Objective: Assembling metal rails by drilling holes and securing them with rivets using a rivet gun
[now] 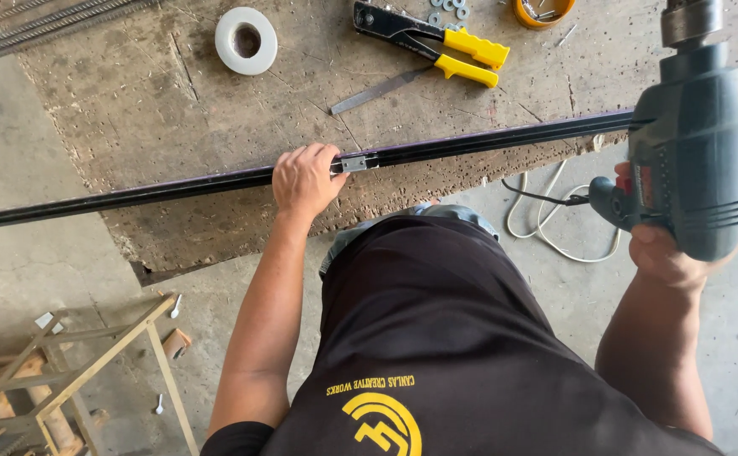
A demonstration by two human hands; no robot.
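Note:
My left hand grips a long dark metal rail that lies along the front edge of a worn wooden workbench. Its fingers close over the rail just left of a small silver bracket. My right hand holds a grey-green electric drill upright, chuck pointing away, above and in front of the rail's right part. The drill's chuck is cut off by the top edge of the view.
On the bench lie a white tape roll, a yellow-handled riveter, a flat metal strip, washers and an orange cup. A white cord coils on the concrete floor. A metal frame stand is at lower left.

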